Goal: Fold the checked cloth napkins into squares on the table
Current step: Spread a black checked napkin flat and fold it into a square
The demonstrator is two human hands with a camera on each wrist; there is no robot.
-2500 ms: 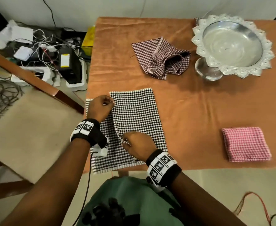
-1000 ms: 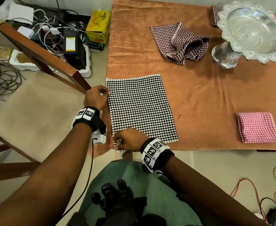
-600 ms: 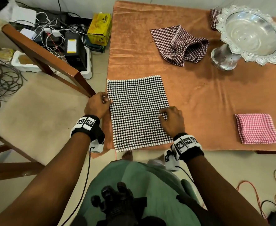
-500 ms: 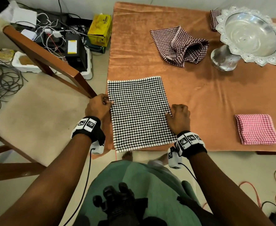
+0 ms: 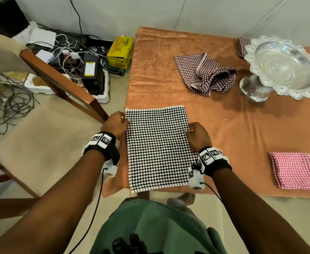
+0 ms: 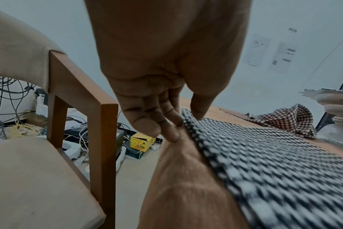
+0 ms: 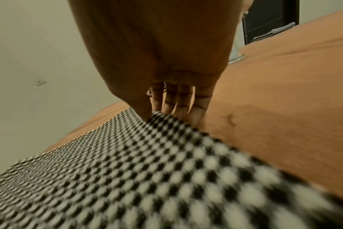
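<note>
A black-and-white checked napkin [image 5: 157,147] lies folded in a rectangle at the near left corner of the table [image 5: 233,129]. My left hand [image 5: 114,123] pinches its left edge between thumb and fingers [image 6: 172,131]. My right hand [image 5: 196,134] pinches its right edge, thumb on top and fingers [image 7: 186,106] beneath the lifted hem. In the wrist views the same napkin [image 6: 264,162] [image 7: 147,170] fills the lower part. A crumpled maroon checked napkin [image 5: 205,74] lies at the back. A pink checked napkin [image 5: 295,170] sits folded square at the right.
A silver pedestal bowl [image 5: 280,66] stands at the back right, with another maroon cloth [image 5: 242,44] behind it. A wooden chair [image 5: 40,125] is close on the left. Cables, a yellow box [image 5: 120,52] and devices lie on the floor.
My right hand left the napkin's near left corner, slid across to its right edge and took hold there. The left hand stayed on the left edge.
</note>
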